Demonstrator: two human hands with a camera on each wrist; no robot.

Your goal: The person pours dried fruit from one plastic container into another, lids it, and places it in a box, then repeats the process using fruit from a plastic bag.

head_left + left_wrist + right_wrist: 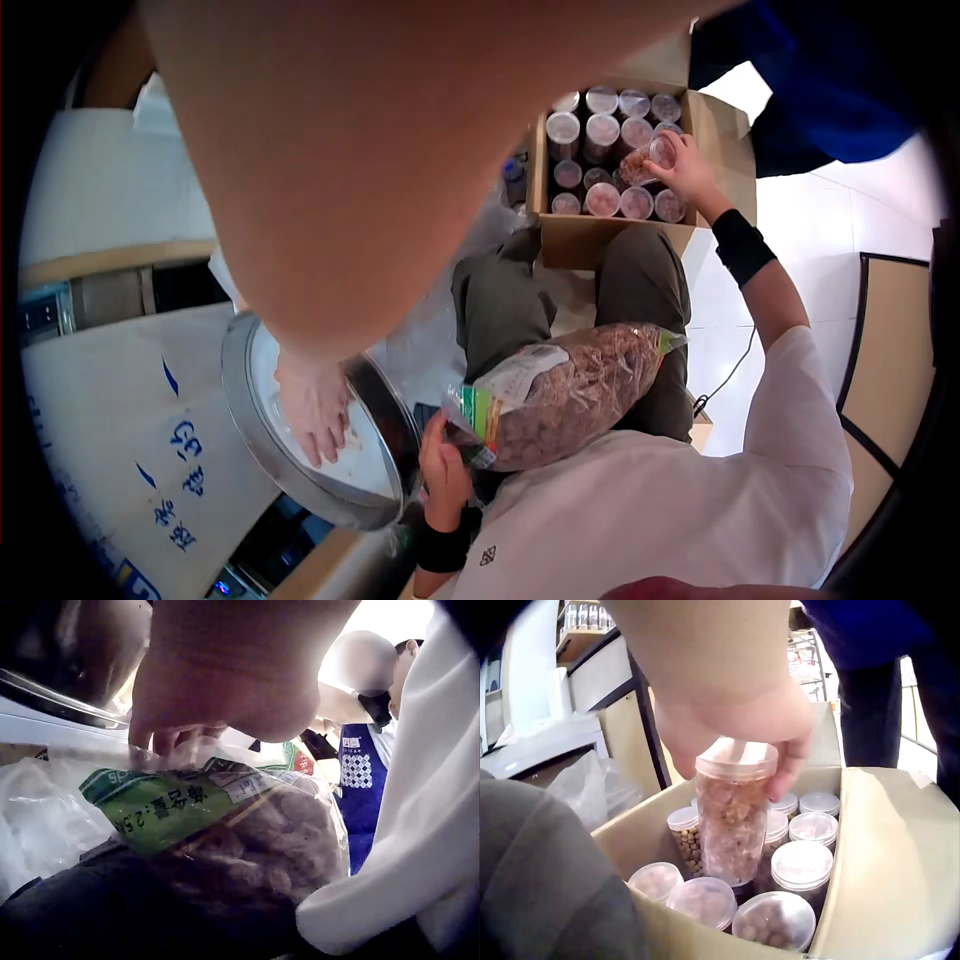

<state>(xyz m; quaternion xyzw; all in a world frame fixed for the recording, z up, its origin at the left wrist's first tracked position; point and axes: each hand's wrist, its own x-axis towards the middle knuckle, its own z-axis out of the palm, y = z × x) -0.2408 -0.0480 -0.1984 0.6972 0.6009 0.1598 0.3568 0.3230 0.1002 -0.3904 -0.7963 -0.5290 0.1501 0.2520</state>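
Observation:
My right hand (pixel 690 170) grips a clear plastic jar (pixel 735 817) by its lidded top, thumb on one side and fingers on the other. Pinkish-brown pieces fill the jar, which stands tilted over the box in the head view. Around it, lidded jars (pixel 802 866) fill an open cardboard box (pixel 590 235). Across my lap lies a large clear bag (pixel 570 400) of brown, lumpy pieces with a green label. At its left end my left hand (pixel 443 470) pinches the loose plastic; the fingertips are partly hidden in the left wrist view.
Another person's bare arm (pixel 340 180) crosses the head view, its hand (pixel 312 405) inside a round metal pan (pixel 240 400) on the left. A person in a blue apron (pixel 356 795) stands nearby. Crumpled clear plastic (pixel 425 340) lies between pan and lap.

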